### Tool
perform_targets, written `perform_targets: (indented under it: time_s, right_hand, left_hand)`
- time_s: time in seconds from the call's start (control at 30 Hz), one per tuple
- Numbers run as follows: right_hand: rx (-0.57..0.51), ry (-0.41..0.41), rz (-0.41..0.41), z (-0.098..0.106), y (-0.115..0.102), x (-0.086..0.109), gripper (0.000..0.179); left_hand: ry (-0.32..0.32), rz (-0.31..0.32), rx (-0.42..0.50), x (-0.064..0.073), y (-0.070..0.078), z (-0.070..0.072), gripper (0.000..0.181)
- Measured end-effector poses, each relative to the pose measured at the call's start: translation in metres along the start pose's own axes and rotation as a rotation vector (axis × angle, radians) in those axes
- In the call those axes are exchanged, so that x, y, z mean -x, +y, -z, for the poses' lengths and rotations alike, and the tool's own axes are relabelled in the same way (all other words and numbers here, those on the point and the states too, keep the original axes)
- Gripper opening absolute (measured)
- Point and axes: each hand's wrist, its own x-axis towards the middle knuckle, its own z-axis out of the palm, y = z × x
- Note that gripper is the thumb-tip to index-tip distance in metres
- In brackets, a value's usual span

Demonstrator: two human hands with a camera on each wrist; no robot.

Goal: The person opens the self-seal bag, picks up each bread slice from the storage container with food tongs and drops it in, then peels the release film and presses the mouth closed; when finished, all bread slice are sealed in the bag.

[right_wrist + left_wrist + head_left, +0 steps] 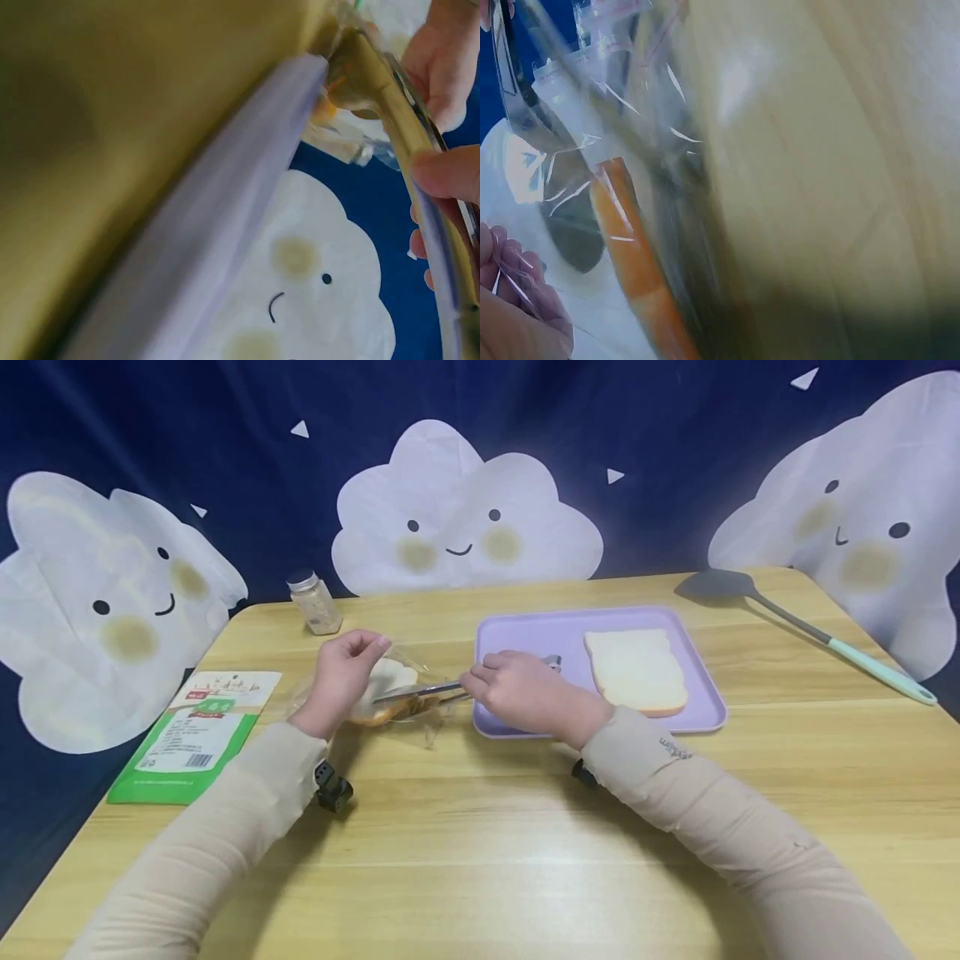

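Right grip [525, 689] holds tongs [423, 691], tips at bread [392, 677] beside left grip [343, 675].

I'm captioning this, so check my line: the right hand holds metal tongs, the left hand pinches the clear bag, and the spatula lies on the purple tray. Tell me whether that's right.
Wrong place: the head view shows the spatula on the table, right of the purple tray. The right hand holds metal tongs; the left hand pinches the clear bag.
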Motion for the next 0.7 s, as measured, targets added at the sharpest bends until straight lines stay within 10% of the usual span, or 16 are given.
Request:
perform_targets:
  time_s: [0.47,0.7]
  right_hand:
    - [-0.169,-0.084,-0.316,0.017,0.023,0.022,0.036]
    - [-0.306,-0.133,-0.501,0.025,0.031,0.044,0.041]
  left_hand:
    - [0.112,0.09,-0.107,-0.007,-0.012,0.021,0.032]
    - [-0.144,-0.045,-0.295,-0.007,-0.019,0.019,0.027]
